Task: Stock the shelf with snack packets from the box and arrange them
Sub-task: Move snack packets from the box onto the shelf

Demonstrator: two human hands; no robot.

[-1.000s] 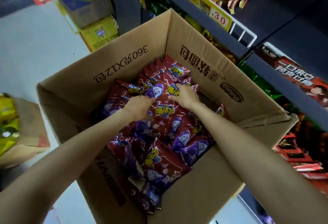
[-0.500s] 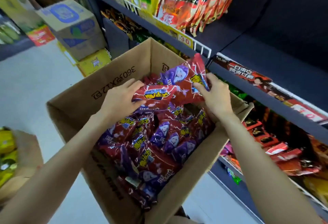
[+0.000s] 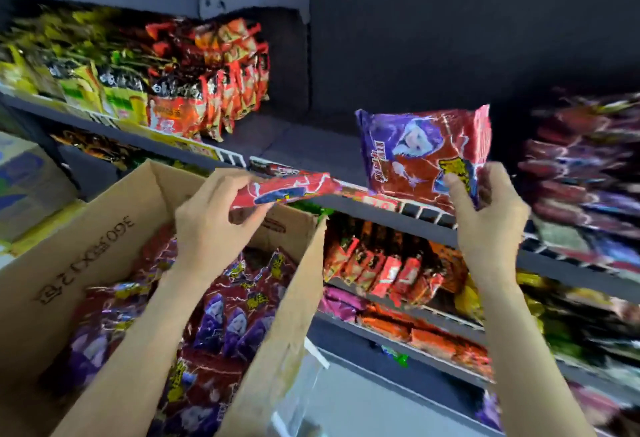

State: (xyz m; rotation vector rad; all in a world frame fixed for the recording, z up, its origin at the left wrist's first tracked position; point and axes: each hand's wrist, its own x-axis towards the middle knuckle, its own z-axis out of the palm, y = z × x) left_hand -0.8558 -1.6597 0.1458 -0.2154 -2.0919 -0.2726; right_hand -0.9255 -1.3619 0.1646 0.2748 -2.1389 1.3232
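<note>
Packets are in both your hands: your right hand (image 3: 485,225) pinches one packet (image 3: 424,154) upright over the shelf (image 3: 311,146), and your left hand (image 3: 211,218) grips a second packet (image 3: 284,189) edge-on above the box (image 3: 79,215). Plenty more sit in the box, with a stack (image 3: 585,173) on the shelf's right.

The box (image 3: 86,229) is of brown cardboard, matt and a little rough, with dark print. The snack packets (image 3: 221,326) inside it are of glossy plastic film, wrinkled, and they catch the light. The shelf (image 3: 398,220) looks like dark painted metal, smooth and matt, with a white wire rail (image 3: 426,215) at its front edge.
</note>
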